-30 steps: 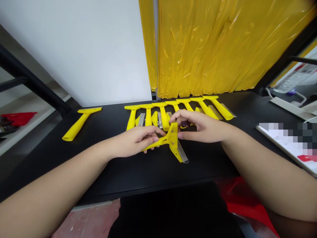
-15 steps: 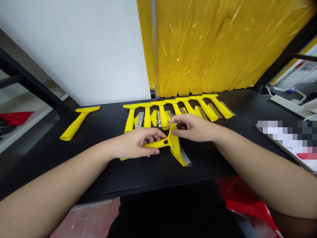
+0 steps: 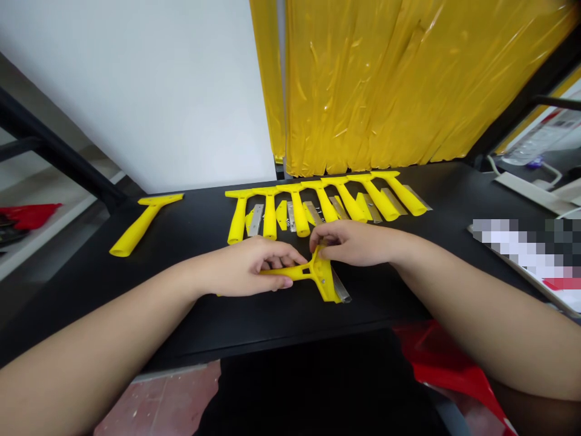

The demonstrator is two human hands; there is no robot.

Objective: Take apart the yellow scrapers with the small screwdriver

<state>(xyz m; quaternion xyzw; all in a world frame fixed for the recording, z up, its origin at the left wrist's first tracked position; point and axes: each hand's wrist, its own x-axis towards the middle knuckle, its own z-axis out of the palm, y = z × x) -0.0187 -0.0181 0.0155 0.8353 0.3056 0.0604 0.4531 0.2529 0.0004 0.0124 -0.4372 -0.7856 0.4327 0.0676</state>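
My left hand (image 3: 254, 266) is closed around the handle of a yellow plastic scraper (image 3: 295, 274), which lies sideways with its wide head to the right. At the far end of that head, my right hand (image 3: 338, 242) pinches with thumb and fingers; whether a small part is between them is hidden. A yellow clamp plate sits against the head, a screw showing in it. Beside it a metal blade (image 3: 341, 289) sticks out on the right. Behind my hands, several yellow scraper handles (image 3: 297, 212) lie in a row, with loose blades (image 3: 256, 219) and yellow plates (image 3: 282, 215) between them.
One more yellow scraper handle (image 3: 140, 227) lies apart at the left of the black table (image 3: 272, 330). Yellow plastic sheeting (image 3: 376, 85) and a white panel (image 3: 149, 91) stand behind. A red bag (image 3: 454, 363) is below the front edge at the right.
The scraper head has turned more upright, and the clamp plate now lies closer along it. My right hand has moved slightly down and its fingers have closed in on the head.
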